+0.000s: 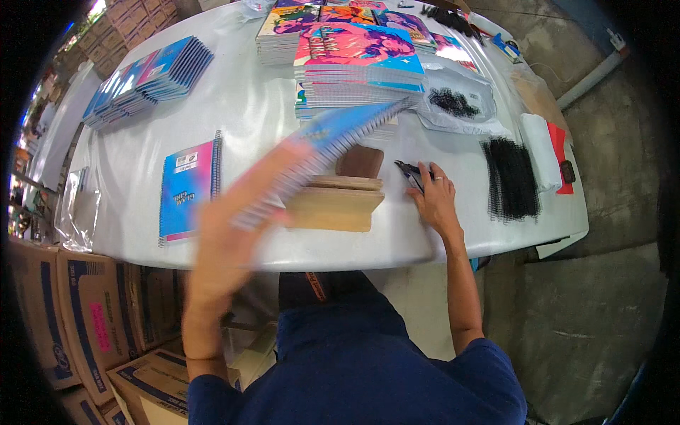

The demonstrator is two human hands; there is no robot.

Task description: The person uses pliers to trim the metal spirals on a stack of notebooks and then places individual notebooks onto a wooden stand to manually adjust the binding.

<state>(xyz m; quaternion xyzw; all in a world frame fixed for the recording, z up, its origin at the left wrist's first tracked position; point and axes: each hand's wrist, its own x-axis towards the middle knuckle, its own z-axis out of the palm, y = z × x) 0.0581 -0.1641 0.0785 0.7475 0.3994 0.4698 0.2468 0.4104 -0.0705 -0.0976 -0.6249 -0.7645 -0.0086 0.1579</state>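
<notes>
My left hand (223, 237) is blurred with motion and holds a spiral notebook (322, 145) with a blue and pink cover, raised at a slant above the white table (248, 106). Below the notebook lies a wooden block (333, 205) with a brown pad (360, 161) behind it. My right hand (433, 198) rests on the table to the block's right, fingers on dark pliers (409, 173). Whether the hand grips them is not clear.
A finished blue notebook (185, 190) lies at the left, a fanned pile of notebooks (149, 78) farther back left. Stacks of colourful unbound notebooks (358, 60) stand at the back. Black spiral coils (511, 177) lie at the right, more in a plastic bag (457, 103). Cardboard boxes (78, 319) stand below left.
</notes>
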